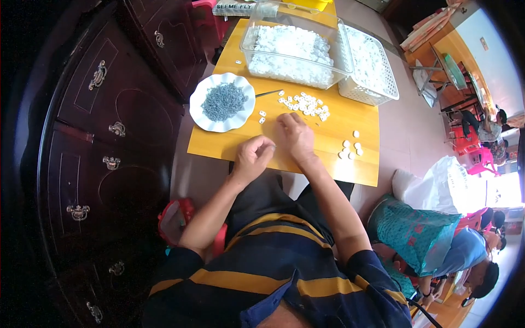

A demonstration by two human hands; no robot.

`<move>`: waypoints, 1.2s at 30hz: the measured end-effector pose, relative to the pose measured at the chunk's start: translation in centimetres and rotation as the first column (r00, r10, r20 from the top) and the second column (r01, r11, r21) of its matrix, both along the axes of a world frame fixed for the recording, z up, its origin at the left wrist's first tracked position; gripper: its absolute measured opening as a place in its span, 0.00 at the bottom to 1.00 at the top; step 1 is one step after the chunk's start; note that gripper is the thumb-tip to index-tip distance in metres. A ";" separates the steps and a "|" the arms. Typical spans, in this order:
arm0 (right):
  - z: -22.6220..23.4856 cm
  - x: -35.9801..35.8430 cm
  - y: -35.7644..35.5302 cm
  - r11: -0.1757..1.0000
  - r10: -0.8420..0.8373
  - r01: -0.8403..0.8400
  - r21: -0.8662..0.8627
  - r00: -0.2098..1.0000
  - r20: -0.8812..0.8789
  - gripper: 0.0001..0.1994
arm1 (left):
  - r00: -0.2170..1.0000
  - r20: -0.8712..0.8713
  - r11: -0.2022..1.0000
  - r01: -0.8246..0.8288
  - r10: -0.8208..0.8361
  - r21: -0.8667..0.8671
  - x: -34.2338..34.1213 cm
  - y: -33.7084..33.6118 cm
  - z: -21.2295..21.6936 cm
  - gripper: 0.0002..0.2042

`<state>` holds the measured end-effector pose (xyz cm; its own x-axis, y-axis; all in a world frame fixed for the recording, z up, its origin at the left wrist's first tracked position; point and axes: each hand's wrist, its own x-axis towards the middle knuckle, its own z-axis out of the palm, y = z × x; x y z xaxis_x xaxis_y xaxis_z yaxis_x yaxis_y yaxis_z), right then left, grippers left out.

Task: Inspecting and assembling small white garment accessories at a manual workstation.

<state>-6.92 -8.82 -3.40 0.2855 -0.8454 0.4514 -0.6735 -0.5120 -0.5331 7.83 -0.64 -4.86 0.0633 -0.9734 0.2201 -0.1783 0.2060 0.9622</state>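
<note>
My left hand [255, 157] is closed in a pinch above the near edge of the wooden table. A tiny dark tip shows at its fingertips, too small to name. Just to its right, my right hand [296, 135] has its fingers curled down near the tabletop. Whatever it may hold is hidden. Beyond it lies a loose heap of small white plastic pieces with dark holes [306, 104]. Two similar pieces [262, 117] lie apart, next to a white scalloped plate [199, 117] with many small dark grey screw-like pins [224, 102]. Several round white pieces [350, 148] lie at the right.
A clear plastic bin [342, 63] and a white perforated basket [372, 98], both full of white pieces, stand at the far side. A thin dark stick [269, 93] lies by the plate. Dark cabinets [115, 147] line the left. At right are a teal sack [410, 232] and several people.
</note>
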 end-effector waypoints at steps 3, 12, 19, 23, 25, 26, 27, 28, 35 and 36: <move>-0.6 2.5 -0.4 0.999 0.029 -0.031 -0.037 0.998 -0.047 0.04 | 1.000 -0.001 0.993 -0.023 0.023 -0.115 0.8 0.5 -0.3 0.02; -2.0 3.2 -0.6 0.995 0.080 -0.087 -0.056 0.990 -0.115 0.03 | 0.998 -0.030 0.997 -0.060 0.059 -0.044 2.1 1.6 -0.8 0.02; -3.3 1.8 -0.1 0.992 0.069 -0.088 -0.094 0.981 -0.183 0.07 | 0.999 -0.024 0.998 -0.046 0.045 -0.045 1.7 1.4 -0.4 0.02; -3.2 0.8 1.4 0.995 0.032 -0.025 0.100 0.997 -0.068 0.06 | 0.999 -0.007 0.999 -0.045 0.044 -0.017 1.3 1.2 0.0 0.02; -2.2 -0.1 2.7 0.982 0.007 -0.009 0.187 1.000 0.012 0.05 | 0.999 -0.001 0.999 -0.043 0.043 -0.015 1.3 1.1 0.1 0.02; -1.4 -0.7 3.3 0.977 0.002 -0.035 0.209 0.988 0.155 0.04 | 0.999 0.001 0.999 -0.038 0.038 -0.018 1.1 1.0 0.2 0.02; -0.9 -1.3 3.8 0.971 -0.006 -0.064 0.229 0.955 0.295 0.05 | 0.999 0.004 0.999 -0.037 0.037 -0.018 1.0 0.9 0.1 0.02; -0.9 -2.0 3.9 0.972 -0.010 -0.061 0.227 0.954 0.299 0.05 | 1.000 -0.011 1.000 -0.022 0.022 -0.015 0.6 0.6 0.2 0.02; -0.7 -5.7 5.0 0.875 -0.081 -0.149 0.461 0.893 0.443 0.08 | 0.996 0.085 1.000 0.021 -0.019 -0.024 -1.6 -0.3 1.2 0.03; -1.0 -6.0 5.0 0.877 -0.069 -0.177 0.447 0.874 0.482 0.07 | 0.996 0.090 1.000 0.022 -0.020 -0.019 -1.8 -0.5 1.2 0.03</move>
<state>-12.91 -3.80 -4.36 0.1943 -0.9758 0.1002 -0.2563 -0.1491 -0.9550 5.99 -1.15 -3.64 0.0219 -0.9697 0.2432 -0.2590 0.2294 0.9382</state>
